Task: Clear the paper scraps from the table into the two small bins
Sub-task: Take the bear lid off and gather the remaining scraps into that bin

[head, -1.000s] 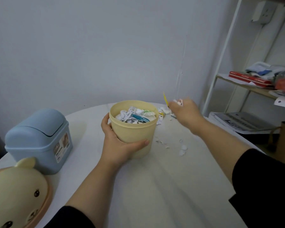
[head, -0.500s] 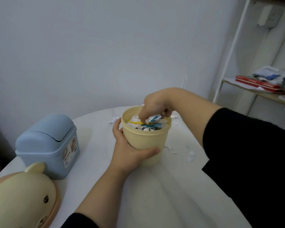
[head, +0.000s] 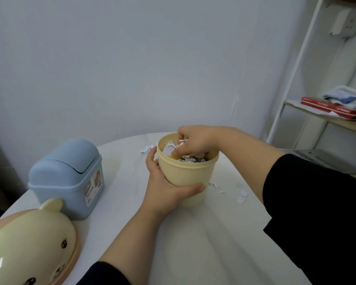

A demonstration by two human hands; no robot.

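the left hand [head: 162, 192] grips the yellow bin [head: 185, 175] from its left side, thumb laid across the near wall and the fingers wrapped round the far side; the yellow bin stands upright on the white table [head: 193, 243], near the middle of it, open at the top; it is filled close to the rim with paper scraps [head: 191, 158], white and printed, and one pale scrap stands up against the inner wall on the left; the right hand [head: 195, 140] reaches in from the right over the rim, its fingers bunched together and curled down among the paper scraps; whether they pinch a piece or only press on the heap cannot be told, since the fingertips are hidden in the paper; more loose scraps [head: 242, 196] lie on the table just to the right of the yellow bin, small and white, and a few more [head: 147, 149] lie behind it to the left; the blue bin [head: 70, 173] stands well apart to the left, its domed swing lid closed; a cream bear-faced lid [head: 29, 243] lies at the near left edge of the table; at the far right a white shelf [head: 317, 118] holds red books [head: 329, 106] and folded cloth.
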